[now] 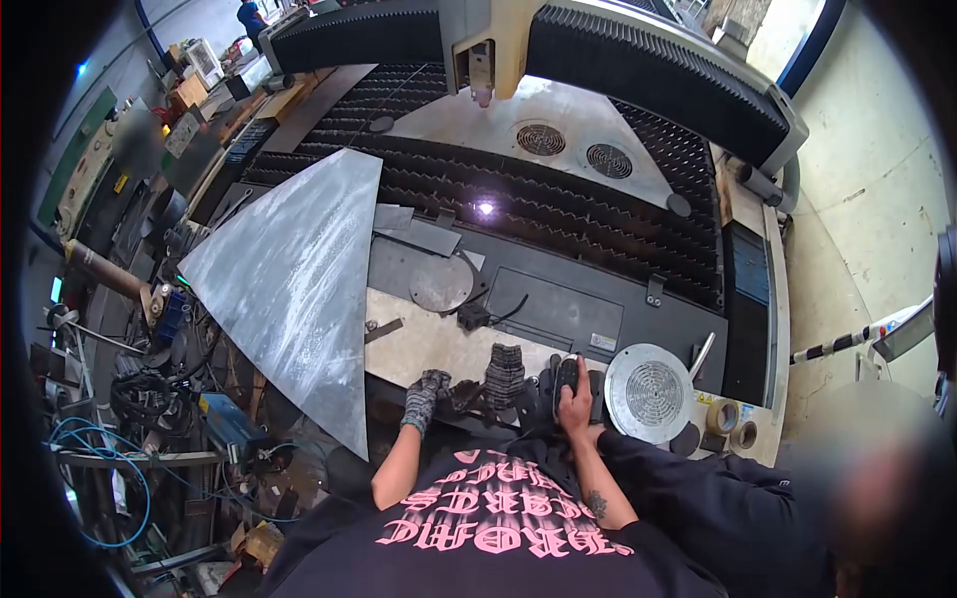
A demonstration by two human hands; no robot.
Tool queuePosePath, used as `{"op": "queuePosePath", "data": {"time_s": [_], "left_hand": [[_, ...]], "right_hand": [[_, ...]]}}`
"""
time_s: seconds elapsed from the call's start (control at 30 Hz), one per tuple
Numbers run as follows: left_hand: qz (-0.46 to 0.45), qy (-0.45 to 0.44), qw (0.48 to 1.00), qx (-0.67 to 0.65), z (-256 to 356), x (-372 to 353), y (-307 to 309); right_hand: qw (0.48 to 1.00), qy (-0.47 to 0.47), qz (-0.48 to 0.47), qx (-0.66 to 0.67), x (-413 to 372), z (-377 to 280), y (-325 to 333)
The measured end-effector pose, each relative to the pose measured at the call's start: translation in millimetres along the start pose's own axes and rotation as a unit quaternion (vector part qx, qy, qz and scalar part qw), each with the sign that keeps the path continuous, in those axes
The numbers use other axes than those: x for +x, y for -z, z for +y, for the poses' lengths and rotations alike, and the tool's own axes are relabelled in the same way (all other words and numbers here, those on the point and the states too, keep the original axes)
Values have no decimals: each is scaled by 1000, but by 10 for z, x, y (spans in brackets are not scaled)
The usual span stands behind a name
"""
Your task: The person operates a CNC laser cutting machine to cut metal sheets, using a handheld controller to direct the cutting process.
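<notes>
My left hand point(427, 397), in a grey knit glove, rests with curled fingers at the near edge of a pale bench strip point(429, 344); anything inside them is hidden. My right hand point(575, 407) is bare and closed round a black handheld device point(567, 377), one finger pointing up along it. Between the hands lies a dark grey ribbed item point(504, 377), perhaps a glove. Right of my right hand is a round metal plate point(648, 394) with a slotted pattern. A large triangular metal sheet point(299, 269) lies to the left.
A cutting machine's gantry point(638, 70) spans slatted bed point(558, 224), which holds a sheet with round grilles point(573, 130). A co-worker's dark sleeve point(698, 488) is close on my right. Tape rolls point(722, 416) sit beside the round plate. Hoses and a blue box point(231, 424) clutter the left.
</notes>
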State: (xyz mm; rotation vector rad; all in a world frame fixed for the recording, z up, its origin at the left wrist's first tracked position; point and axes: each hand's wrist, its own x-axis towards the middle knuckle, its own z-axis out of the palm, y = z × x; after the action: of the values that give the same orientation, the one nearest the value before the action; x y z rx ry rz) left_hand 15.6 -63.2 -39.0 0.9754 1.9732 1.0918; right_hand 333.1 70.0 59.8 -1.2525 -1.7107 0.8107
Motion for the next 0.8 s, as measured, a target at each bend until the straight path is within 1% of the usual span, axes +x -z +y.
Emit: {"op": "queuePosePath", "data": {"time_s": [0.07,0.1,0.2,0.23,0.27,0.3,0.33,0.37,0.4,0.47,0.53,0.6,0.67,0.7,0.73,0.8], "left_hand": [[-20,66,995,-68,378,-39,70],[-8,103,988,-111,460,-20,72],[7,248,956,-158,821,-107,137],[-33,156,985,-58,509,-23,112],[-52,59,996,42,196,73,80],[-59,-64,956,279,-105,136,64],[-81,82,991,63,-78,205,32],[-59,57,997,16,-336,247,-23],[-39,30,998,-30,-614,281,-77],[-5,53,997,-61,-354,237,-41],[-26,25,999,3,-150,206,-44],[-39,54,997,-27,-64,150,-14],[-52,122,979,-155,-20,129,24],[-42,136,978,-153,135,100,13],[-34,152,976,-149,292,35,28],[-24,122,991,-54,219,46,48]], "right_hand": [[1000,-10,0,7,0,-3,16],[1000,-20,-6,9,3,-13,24],[998,-48,-21,46,-11,109,-13],[1000,-27,-11,4,-18,131,-16],[1000,-7,0,-5,-23,140,-15],[1000,-12,5,6,-33,151,-4],[1000,-22,13,-3,-49,168,-15],[999,-43,-3,26,-47,149,17],[998,-43,-12,36,-32,70,64],[999,-25,-6,31,-30,69,78],[999,-30,5,31,-31,57,122],[999,-26,-2,33,-26,74,80],[999,-22,6,32,-34,62,60],[1000,-7,14,10,-25,61,44],[1000,-21,10,21,-32,71,34],[997,-69,-20,43,-22,25,59]]}}
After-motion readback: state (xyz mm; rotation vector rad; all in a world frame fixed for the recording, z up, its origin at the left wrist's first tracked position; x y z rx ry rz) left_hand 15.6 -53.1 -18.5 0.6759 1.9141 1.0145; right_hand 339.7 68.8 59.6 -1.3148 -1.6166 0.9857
